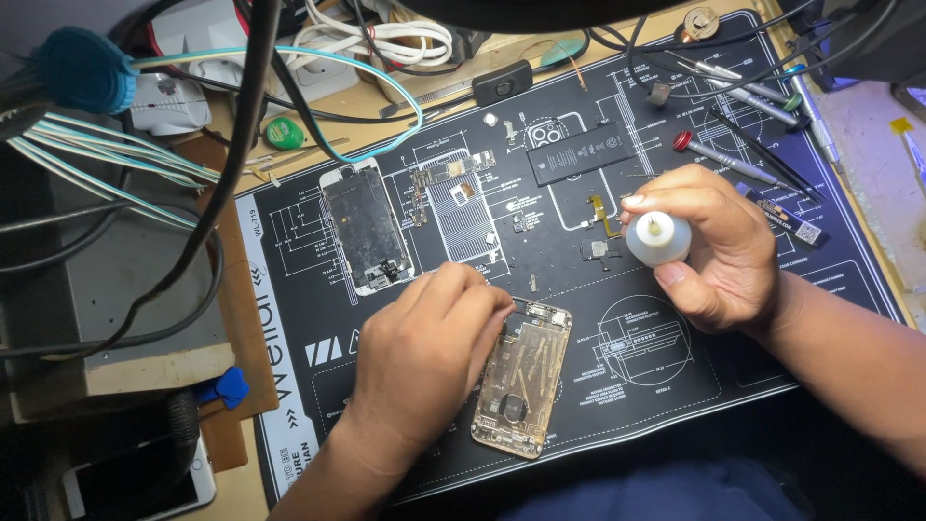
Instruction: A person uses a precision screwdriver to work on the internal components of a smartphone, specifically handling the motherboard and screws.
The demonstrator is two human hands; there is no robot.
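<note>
The left hand is resting, fingers curled, on the upper edge of the opened gold-coloured phone housing, which is lying on the black printed repair mat; whether it is pinching anything cannot be told. The right hand is closing around a small white plastic bottle with a fine nozzle, held above the mat. Judgement: keeping the housing steady and the nozzle tip controlled matters. A detached black phone screen, a black rectangular battery and metal screwdrivers are lying nearby on the cluttered tabletop.

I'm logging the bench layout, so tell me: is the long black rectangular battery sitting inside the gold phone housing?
No, the long black rectangular battery lies on the black work mat, well apart from the gold phone housing.
</note>
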